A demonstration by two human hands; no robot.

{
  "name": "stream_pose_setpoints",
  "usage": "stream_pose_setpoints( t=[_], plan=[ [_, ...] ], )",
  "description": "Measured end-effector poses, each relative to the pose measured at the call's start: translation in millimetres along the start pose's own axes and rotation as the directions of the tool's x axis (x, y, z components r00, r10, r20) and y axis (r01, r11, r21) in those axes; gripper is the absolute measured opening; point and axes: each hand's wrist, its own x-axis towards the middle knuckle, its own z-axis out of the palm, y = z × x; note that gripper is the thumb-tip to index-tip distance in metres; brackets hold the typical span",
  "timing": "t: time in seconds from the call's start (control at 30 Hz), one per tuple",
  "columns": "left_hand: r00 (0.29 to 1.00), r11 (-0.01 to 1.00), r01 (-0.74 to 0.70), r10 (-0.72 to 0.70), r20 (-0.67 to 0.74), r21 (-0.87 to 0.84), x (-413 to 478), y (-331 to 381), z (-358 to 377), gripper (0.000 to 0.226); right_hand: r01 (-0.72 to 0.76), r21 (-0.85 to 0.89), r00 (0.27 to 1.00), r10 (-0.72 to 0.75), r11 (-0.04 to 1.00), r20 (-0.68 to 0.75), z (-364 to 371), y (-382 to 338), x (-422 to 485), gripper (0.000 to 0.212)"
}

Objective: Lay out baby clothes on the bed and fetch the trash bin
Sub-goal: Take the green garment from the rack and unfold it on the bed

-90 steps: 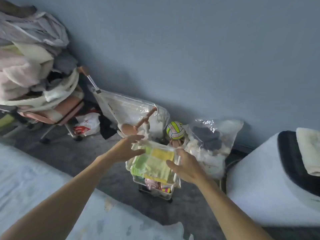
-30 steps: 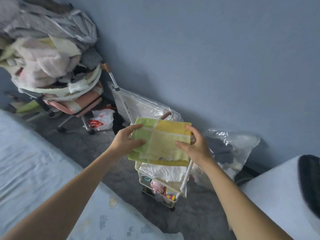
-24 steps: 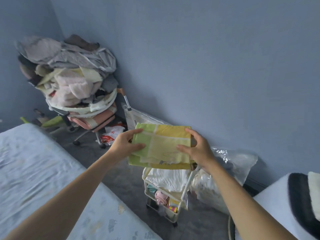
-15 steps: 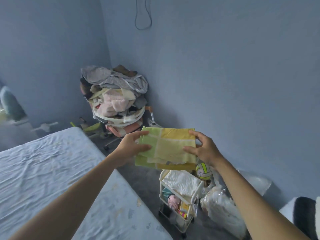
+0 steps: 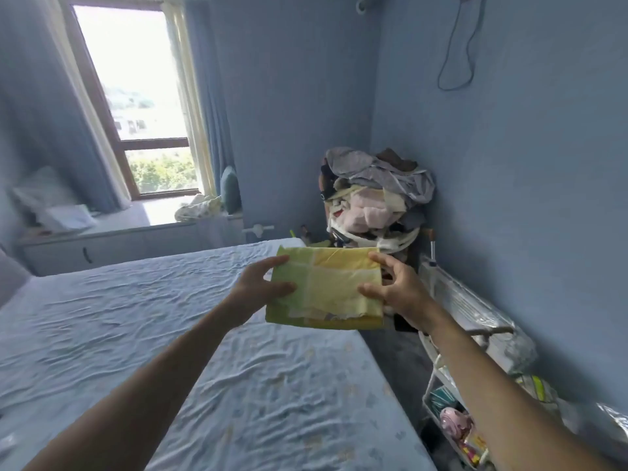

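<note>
Step in hand: carrying the baby clothes over to the bed, not yet laid out. Person holds a folded stack of baby clothes (image 5: pixel 324 288) up in the air with both hands, above the right edge of the bed (image 5: pixel 142 334), toward its far right corner. Stack is clear of the sheet, not touching it.

Left hand (image 5: pixel 260 287) grips the stack's left edge, thumb on top, fingers curled under. Right hand (image 5: pixel 396 290) grips the right edge the same way, thumb across the top, fingers closed around the side. Both hands pinch cloth; neither is free.

Stack look: flat, roughly rectangular, several folded layers. Top face is in green and yellow panels with pale seams crossing; a paler, thinner layer lies over the middle. Lower edge shows a thicker yellow-green fold. Soft cloth, likely to sag or slide apart if held by one side only.

Next move, as I judge it: lower the stack onto bare sheet well in from the right edge, then let go and spread the pieces out one by one. Sheet is wrinkled but bare, so there is plenty of room.

Trash bin: not in view, that part is still to do. Wire cart (image 5: pixel 452 413) stands on the floor beside the bed's right edge, under the right forearm.
</note>
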Motion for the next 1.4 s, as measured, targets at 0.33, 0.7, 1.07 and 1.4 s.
stream_pose_setpoints(
  t=[0.33, 0.7, 1.07, 1.4],
  plan=[
    [0.968, 0.995, 0.095, -0.093, -0.235, -0.003, -105, -92, -274, 0.079, 0.003, 0.077, 0.962, -0.024, 0.997, 0.272, 295, -38, 17, 0.082],
    [0.909, 0.959, 0.283, -0.260, -0.327, 0.025, -178, -259, -452, 0.078, -0.085, 0.042, 0.905, 0.059, 0.995, 0.421, 559, 32, 25, 0.083],
    [0.810, 0.880, 0.469, -0.464, -0.357, -0.080, -224, -601, -374, 0.075, -0.275, -0.074, 0.825, 0.275, 0.958, 0.494, 671, 357, 12, 0.083],
    [0.834, 0.858, 0.513, -0.487, -0.258, 0.039, -270, -806, -305, 0.085, -0.221, -0.240, 0.842, 0.309, 0.945, 0.442, 699, 572, -41, 0.082]
  ],
)
